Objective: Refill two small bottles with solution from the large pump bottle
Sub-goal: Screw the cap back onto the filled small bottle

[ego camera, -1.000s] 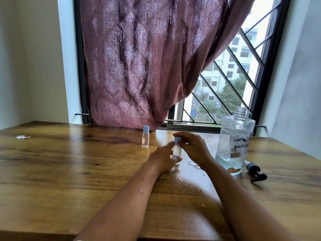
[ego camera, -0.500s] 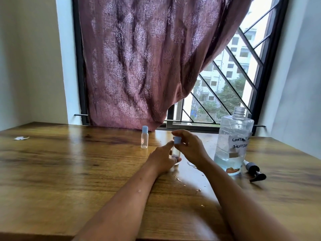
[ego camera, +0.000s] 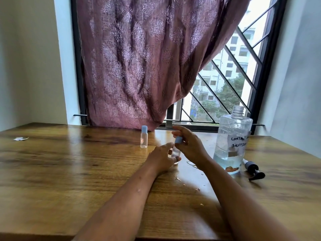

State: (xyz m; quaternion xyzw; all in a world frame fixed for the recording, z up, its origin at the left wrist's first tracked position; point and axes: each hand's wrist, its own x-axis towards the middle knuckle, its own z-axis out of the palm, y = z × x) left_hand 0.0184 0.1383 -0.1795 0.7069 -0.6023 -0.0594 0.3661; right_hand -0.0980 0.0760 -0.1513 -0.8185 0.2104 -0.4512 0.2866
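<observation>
Left of the large clear labelled pump bottle (ego camera: 232, 143), left hand (ego camera: 162, 158) pinches a small clear bottle (ego camera: 175, 153) upright on the wooden table (ego camera: 69, 171); right hand (ego camera: 190, 145) grips its pale blue cap (ego camera: 178, 140), seemingly screwing it on; keep the base planted, turn squarely; a second capped small bottle (ego camera: 144, 139) stands farther left.

The large bottle (ego camera: 232, 141) bears a handwritten label: "CONTA… SOLUTION"

Surface: wooden table (ego camera: 60, 171), glossy.
Back centre: capped small bottle (ego camera: 144, 139), upright.
Right: large bottle (ego camera: 231, 141), neck open, upright; pump head (ego camera: 254, 171) lying just beside.
Middle: spilled droplets (ego camera: 184, 183).
Far left: scrap (ego camera: 20, 138), possibly paper.
</observation>
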